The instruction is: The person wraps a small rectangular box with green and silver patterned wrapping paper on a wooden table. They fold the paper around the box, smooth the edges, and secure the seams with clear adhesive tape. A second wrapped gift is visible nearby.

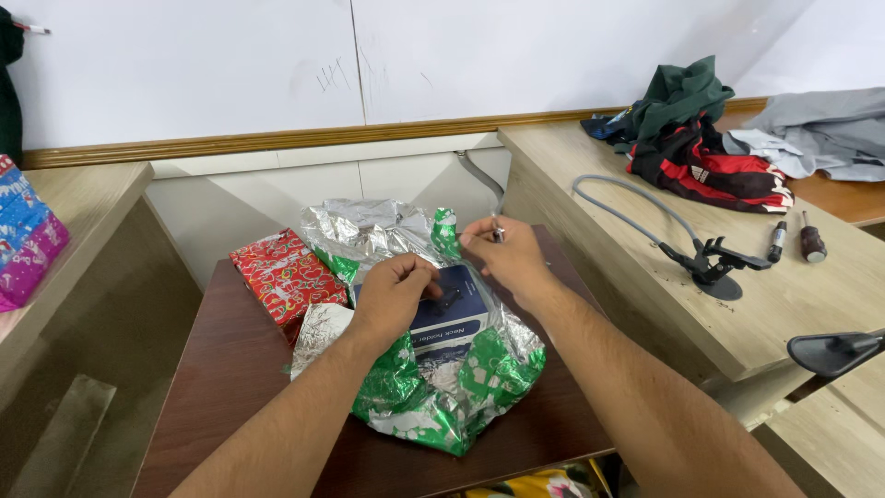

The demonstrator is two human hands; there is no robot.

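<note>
A dark blue box (454,312) lies on crumpled green and silver wrapping foil (433,392) on a small dark brown table (230,378). My left hand (395,293) rests curled on the box's left top. My right hand (502,254) hovers at the box's far right corner, pinching a small metallic object whose kind I cannot tell. A red patterned wrapped package (281,274) sits just left of the foil.
To the right stands a light wooden desk (664,304) with a grey gooseneck clamp holder (705,263), two screwdrivers (795,242) and a heap of clothes (710,138). Blue and pink wrapped parcels (23,235) lie on a ledge at the left. A white wall is behind.
</note>
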